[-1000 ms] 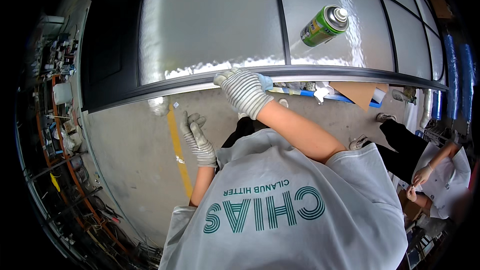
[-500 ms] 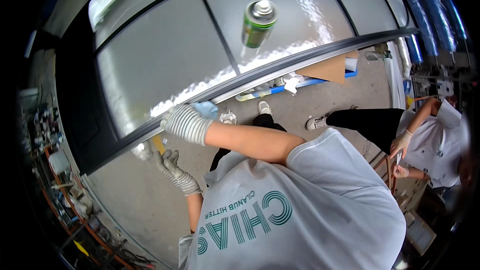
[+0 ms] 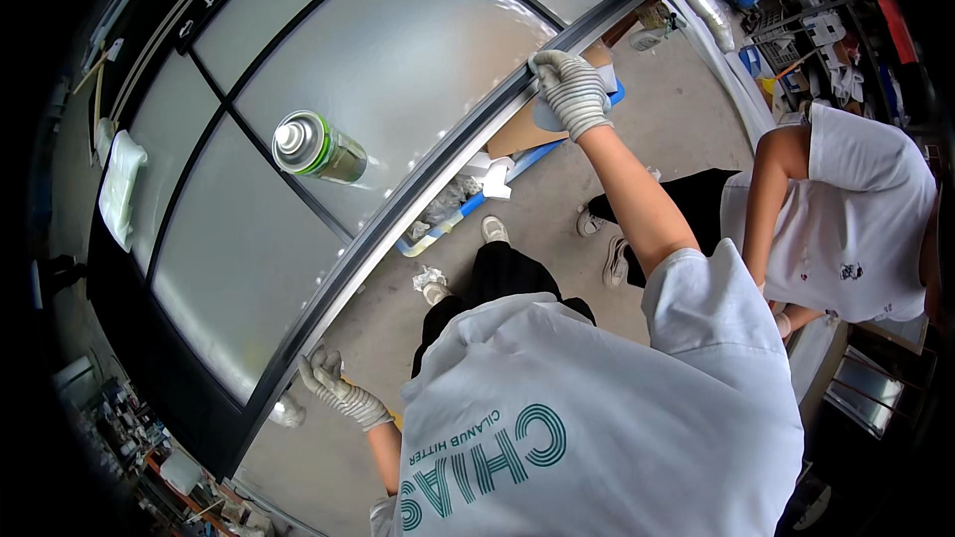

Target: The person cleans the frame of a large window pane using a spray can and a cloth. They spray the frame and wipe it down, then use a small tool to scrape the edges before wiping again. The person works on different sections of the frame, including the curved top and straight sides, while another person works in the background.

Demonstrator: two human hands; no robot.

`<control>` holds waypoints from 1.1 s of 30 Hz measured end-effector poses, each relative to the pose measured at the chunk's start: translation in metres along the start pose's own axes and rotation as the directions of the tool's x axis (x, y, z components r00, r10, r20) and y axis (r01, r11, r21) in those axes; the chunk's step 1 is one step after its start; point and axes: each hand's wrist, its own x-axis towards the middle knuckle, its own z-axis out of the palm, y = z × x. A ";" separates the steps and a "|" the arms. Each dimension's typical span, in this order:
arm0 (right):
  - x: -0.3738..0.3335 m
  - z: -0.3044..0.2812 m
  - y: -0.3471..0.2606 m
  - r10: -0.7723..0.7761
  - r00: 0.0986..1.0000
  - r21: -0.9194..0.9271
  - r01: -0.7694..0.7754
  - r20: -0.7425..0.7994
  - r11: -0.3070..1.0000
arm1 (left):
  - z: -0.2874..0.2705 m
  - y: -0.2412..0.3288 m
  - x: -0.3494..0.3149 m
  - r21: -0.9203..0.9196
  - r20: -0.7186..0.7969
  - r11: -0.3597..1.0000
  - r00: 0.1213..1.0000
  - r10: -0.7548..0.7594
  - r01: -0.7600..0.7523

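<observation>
A large dark-framed panel (image 3: 231, 268) with grey glassy panes lies before me. My right hand (image 3: 575, 94), in a striped grey-white knit glove, is at its near edge on the right, fingers bent over the rim. Below the palm shows part of a blue-grey cloth (image 3: 546, 117), mostly hidden by the hand. Toward the near-left end of the same edge, my left hand (image 3: 343, 393), gloved alike, has its fingers apart and holds nothing; its fingertips are close to the rim. A green spray can (image 3: 341, 157) with a silver top stands on the panes.
Under the panel's edge is a blue-edged tray (image 3: 466, 209) with crumpled white scraps and brown cardboard (image 3: 519, 131). A co-worker (image 3: 846, 214) in a white shirt stands at the right. A white packet (image 3: 121, 189) lies on the panel's far left. Cluttered shelves (image 3: 174, 472) line the lower left.
My right hand has slid along the edge from the left to the far right, arm stretched out. My left hand has come nearer the rim. The view has turned.
</observation>
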 end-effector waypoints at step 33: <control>-0.011 -0.073 0.075 0.351 0.909 0.810 -0.375 0.225 0.450 | 0.348 0.082 -0.041 0.198 0.741 0.907 0.549 -0.387 0.373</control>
